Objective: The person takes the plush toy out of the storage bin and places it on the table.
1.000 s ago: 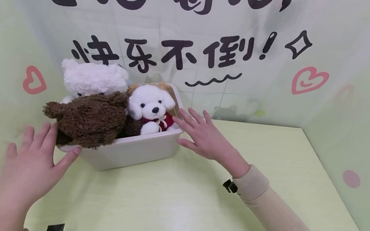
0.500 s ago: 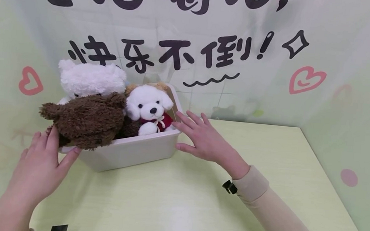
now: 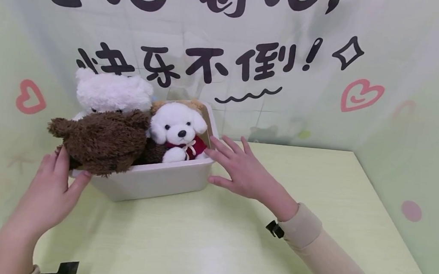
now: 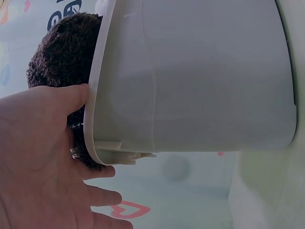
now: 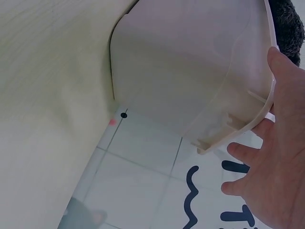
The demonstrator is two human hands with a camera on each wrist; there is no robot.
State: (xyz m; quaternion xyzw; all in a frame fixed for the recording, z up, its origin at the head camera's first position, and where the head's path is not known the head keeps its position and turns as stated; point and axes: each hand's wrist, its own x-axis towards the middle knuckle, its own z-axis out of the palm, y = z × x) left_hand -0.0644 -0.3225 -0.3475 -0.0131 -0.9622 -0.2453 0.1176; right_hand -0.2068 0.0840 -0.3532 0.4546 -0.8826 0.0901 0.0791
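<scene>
A white plastic bin point(image 3: 150, 183) filled with plush toys stands on the table at the back left. On its left side lies a shaggy brown plush toy point(image 3: 104, 143), and behind that rises a fluffy white plush toy point(image 3: 114, 92). A white plush dog point(image 3: 178, 123) in a red garment sits at the right. My left hand point(image 3: 50, 190) rests at the bin's left end, thumb at the rim beside the brown toy, its other fingers extended. At the right end my right hand point(image 3: 245, 171) has its thumb against the rim point(image 5: 271, 71), fingers straight and spread.
The pale table point(image 3: 235, 237) extends in front of the bin and to its right. Close behind hangs a backdrop point(image 3: 306, 122) with black lettering and pink hearts, which also covers both sides. Tan plush point(image 3: 195, 104) shows behind the dog.
My left hand has moved in to the bin's left end, its fingers closer together. The bin has shifted slightly to the right against the backdrop, and my right hand with it.
</scene>
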